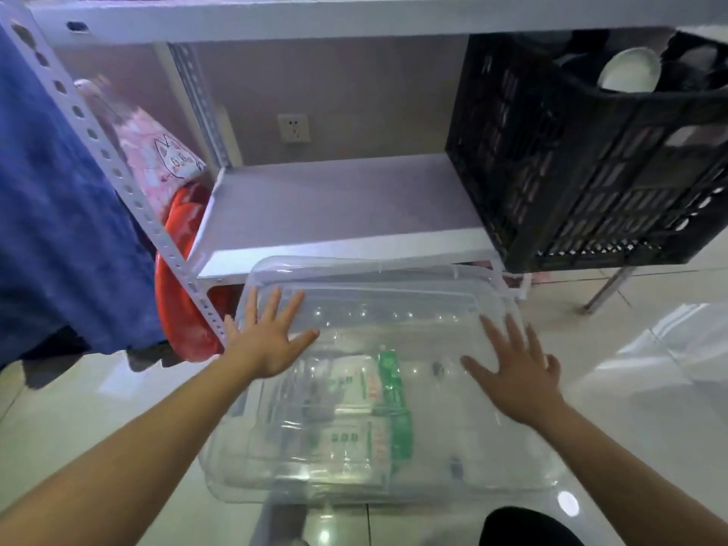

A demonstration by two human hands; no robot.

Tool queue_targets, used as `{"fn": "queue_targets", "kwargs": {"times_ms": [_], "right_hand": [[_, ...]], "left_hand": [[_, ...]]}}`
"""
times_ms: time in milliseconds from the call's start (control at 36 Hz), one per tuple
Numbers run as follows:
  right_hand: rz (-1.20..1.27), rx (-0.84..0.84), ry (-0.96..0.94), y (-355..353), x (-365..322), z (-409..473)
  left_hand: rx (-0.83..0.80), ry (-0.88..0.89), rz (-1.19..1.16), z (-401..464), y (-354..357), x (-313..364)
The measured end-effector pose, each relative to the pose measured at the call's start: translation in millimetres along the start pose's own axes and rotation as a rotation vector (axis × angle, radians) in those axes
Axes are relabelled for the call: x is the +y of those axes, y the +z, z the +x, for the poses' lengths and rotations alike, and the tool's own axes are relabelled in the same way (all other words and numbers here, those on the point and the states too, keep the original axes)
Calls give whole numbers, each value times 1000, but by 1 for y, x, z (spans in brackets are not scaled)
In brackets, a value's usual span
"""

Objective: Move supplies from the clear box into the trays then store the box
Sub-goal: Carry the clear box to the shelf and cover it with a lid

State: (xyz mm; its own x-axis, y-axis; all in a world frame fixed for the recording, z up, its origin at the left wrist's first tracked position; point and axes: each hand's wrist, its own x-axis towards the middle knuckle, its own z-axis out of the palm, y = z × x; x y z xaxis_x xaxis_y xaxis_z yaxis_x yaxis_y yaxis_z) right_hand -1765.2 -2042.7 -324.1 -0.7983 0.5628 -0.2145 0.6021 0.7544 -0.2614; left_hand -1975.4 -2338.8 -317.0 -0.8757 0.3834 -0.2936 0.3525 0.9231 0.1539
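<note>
1. At the far left hangs a blue cloth, next to a white perforated shelf post.
2. Behind that post sit a pink patterned bag with a cat drawing and something red lower down.
3. The left hand is open, fingers spread and straight, palm down on the left part of the clear box lid. It holds nothing.
4. The clear box sits on the pale tiled floor, right in front of the lower metal shelf, its far edge just under the shelf lip. Through the lid, white packets with green printing show inside.
5. The right hand is also open and spread over the right part of the lid; it is blurred, so whether it touches cannot be told. It grasps nothing.
6. At the right, a black slatted crate stands on the shelf, a white bowl inside it.
</note>
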Motion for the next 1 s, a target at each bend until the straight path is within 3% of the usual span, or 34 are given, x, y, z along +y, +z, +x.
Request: {"fn": "queue_targets", "kwargs": {"times_ms": [139,444,528,583,639,694,806,917,1000], "right_hand": [[-92,50,-106,51,-5,-23],[-93,96,-82,55,-4,-24],[-95,124,-104,55,-4,-25],[-101,123,-115,54,-4,-26],[-86,154,-136,54,-4,-26],[-55,213,-245,53,-5,-26],[-110,203,-603,57,-9,-23],[-150,119,-564,61,-7,-21],[-167,90,-542,61,-8,-21]], "left_hand": [[32,36,71,-24,44,-9],[110,12,-49,-33,49,-32],[166,-184,-242,-26,45,-49],[100,-290,-541,-22,35,-61],[-139,-416,-966,-24,24,-74],[-391,-492,-1169,-30,16,-86],[-401,-451,-1011,-28,4,-91],[-338,-434,-789,-19,-14,-79],[-330,-455,-759,-20,-20,-74]]}}
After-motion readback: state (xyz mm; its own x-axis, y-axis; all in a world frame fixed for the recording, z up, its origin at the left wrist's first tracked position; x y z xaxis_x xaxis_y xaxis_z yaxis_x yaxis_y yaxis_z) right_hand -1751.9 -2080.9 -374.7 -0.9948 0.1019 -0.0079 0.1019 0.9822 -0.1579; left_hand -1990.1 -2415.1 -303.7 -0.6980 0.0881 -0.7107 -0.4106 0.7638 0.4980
